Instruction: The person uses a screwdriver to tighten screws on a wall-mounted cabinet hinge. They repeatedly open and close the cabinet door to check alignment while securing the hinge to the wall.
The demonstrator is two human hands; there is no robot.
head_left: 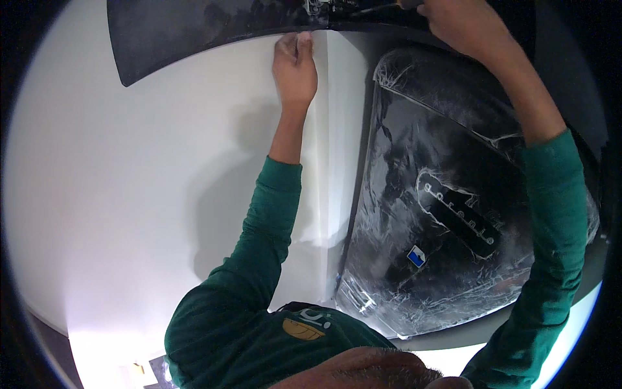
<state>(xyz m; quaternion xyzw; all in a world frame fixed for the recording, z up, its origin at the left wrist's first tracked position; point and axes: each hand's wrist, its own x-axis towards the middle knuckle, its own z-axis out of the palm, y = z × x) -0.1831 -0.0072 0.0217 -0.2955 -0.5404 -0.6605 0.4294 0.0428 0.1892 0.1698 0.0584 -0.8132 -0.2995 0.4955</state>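
Observation:
A curved black panel (194, 32) spans the top of the view. My left hand (295, 68) is closed at its lower edge, fingertips against that edge; whatever they pinch is hidden. My right hand (470, 26), at the upper right, is wrapped round the handle of a screwdriver (379, 8). The thin shaft points left across the panel. Just left of its tip, a small metal fitting (317, 8) sits on the panel above my left hand; its details are too small to tell.
A broad white surface (129, 175) lies under my left arm, with a vertical fold or seam beside it. To the right stands a large black piece (402, 194) under wrinkled clear film, bearing a blue and white sticker (416, 257). My right forearm passes over its right side.

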